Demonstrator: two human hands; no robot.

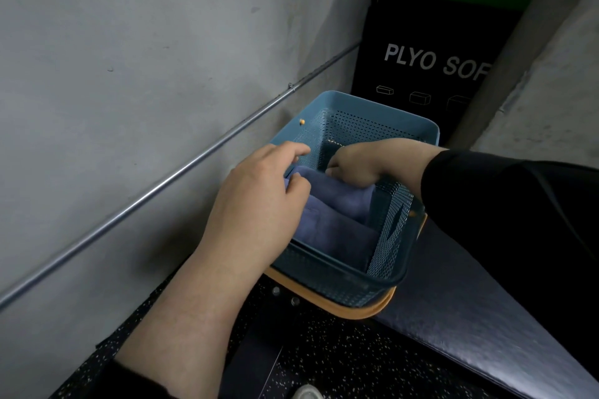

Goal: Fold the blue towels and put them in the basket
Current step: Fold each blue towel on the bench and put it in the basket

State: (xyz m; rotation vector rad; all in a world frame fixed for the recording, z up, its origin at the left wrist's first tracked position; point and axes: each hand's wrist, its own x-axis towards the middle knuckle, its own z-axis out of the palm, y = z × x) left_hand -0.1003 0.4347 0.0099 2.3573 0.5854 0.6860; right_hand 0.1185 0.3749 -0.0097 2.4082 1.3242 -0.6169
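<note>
A blue perforated plastic basket (372, 116) with a tan handle (356, 309) stands in the middle of the view. Folded blue towels (334, 220) lie inside it, side by side. My left hand (256, 201) reaches over the basket's left wall, its curled fingers on the left end of the top towel. My right hand (363, 162) is down inside the basket, its fingers curled into the towel's far end. The fingertips of both hands are partly hidden by cloth.
A grey concrete wall (129, 42) with a metal conduit pipe (162, 185) runs along the left. A black and green "PLYO SOFTBOX" box (431, 61) stands behind the basket. A dark blue padded bench (486, 334) lies at lower right over a speckled black floor (324, 359).
</note>
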